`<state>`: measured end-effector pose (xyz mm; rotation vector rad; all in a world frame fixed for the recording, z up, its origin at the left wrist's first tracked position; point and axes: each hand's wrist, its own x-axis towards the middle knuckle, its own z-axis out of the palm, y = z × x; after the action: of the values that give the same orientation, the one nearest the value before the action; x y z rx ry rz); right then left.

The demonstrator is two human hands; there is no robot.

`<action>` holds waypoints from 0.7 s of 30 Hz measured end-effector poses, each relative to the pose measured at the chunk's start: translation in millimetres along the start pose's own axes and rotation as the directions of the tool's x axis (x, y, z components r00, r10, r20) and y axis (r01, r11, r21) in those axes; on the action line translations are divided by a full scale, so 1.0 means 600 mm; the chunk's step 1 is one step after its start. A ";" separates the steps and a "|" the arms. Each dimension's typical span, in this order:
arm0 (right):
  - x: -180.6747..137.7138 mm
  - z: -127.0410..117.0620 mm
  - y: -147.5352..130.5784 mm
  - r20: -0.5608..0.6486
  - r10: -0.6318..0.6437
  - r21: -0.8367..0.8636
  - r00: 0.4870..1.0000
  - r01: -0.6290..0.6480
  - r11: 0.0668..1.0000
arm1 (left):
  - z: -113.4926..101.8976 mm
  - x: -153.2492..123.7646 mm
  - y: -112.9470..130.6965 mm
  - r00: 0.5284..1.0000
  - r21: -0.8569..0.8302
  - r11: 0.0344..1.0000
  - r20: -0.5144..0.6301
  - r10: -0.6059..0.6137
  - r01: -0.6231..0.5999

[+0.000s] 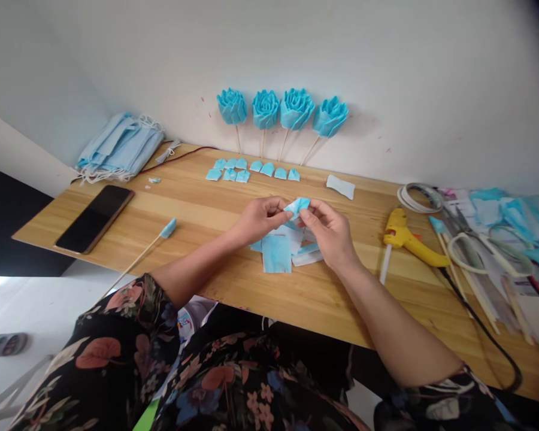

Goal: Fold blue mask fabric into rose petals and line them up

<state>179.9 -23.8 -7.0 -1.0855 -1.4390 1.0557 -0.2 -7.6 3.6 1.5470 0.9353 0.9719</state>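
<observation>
Between both hands is a small blue and white piece of mask fabric (pixel 299 206), partly folded. My left hand (pixel 267 214) pinches its left side, and my right hand (pixel 327 226) grips the right side with thumb and fingers. Below them on the table lie several flat cut fabric pieces (pixel 277 254), some hidden behind my right hand. Beyond my hands, folded blue petals (pixel 267 169) sit in rows. A stick with a blue fabric bud (pixel 168 228) rests on the table to the left.
Several blue fabric roses (pixel 266 109) on sticks lean against the wall. A mask stack (pixel 122 143) and a phone (pixel 96 218) lie left. At right are a yellow glue gun (pixel 408 239), tape rolls (pixel 420 198), scissors (pixel 487 248), sticks and fabric scraps (pixel 516 212).
</observation>
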 end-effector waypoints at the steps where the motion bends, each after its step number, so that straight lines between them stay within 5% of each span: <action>1: 0.000 0.000 0.002 -0.009 -0.003 -0.005 1.000 0.003 1.000 | 0.000 0.000 0.001 1.000 0.004 1.000 0.003 0.003 -0.003; 21: -0.002 -0.001 -0.001 -0.009 0.008 -0.036 1.000 -0.009 0.999 | -0.004 -0.003 0.010 1.000 0.025 1.000 0.019 -0.001 0.001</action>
<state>180.5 -24.8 -6.8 -1.1219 -1.4525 1.0328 -2.7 -9.4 9.9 1.5741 0.9382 0.9470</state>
